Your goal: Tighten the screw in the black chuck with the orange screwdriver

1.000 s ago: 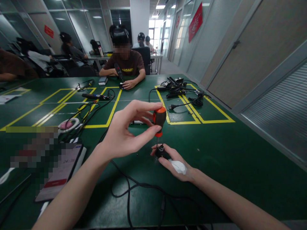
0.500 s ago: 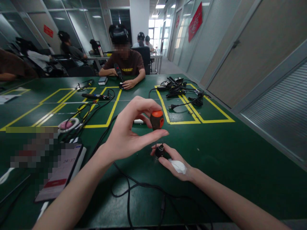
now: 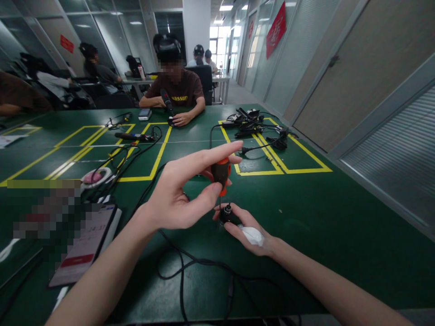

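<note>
Head view: stubby orange-black screwdriver (image 3: 220,174)

Both of your forearms are bare, with no sleeve showing on either one up to the bottom edge of the view. Your left hand (image 3: 176,199) carries no glove, ring, watch or band that can be seen, and its wrist is bare too. Your nails there look short and unpainted. Your right hand (image 3: 246,226) is likewise ungloved, but a small white pad or wrap (image 3: 252,235), soft and crumpled like gauze or tissue, lies against its palm side near the base of the fingers, at about five o'clock from the left hand. Whether it is taped on cannot be told. Its wrist is bare as well.
</note>
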Available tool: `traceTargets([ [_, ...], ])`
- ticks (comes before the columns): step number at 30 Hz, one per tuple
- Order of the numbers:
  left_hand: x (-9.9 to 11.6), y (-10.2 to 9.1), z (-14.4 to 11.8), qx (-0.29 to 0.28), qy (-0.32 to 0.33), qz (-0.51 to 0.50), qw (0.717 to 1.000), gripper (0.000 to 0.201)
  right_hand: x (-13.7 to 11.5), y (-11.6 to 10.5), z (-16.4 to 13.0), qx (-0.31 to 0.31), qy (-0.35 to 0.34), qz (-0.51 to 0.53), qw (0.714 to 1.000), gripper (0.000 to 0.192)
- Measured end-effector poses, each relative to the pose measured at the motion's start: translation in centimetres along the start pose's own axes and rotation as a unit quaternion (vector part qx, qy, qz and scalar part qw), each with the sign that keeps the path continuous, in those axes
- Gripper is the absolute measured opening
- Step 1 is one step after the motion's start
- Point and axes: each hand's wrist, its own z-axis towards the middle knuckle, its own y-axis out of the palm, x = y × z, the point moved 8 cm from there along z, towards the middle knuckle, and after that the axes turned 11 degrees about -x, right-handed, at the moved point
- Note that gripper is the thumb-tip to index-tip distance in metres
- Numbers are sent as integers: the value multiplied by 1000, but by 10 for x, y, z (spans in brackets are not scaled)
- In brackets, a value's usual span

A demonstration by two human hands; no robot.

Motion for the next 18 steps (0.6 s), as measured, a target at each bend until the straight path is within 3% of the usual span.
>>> traceTargets([
  [14,-3,-4,-1,51,2,38,998,57,3,1,-1,5,-12,1,1000,34],
  [18,0,-4,0,40,19,70,997,58,3,0,-1,7,-14,2,1000,34],
])
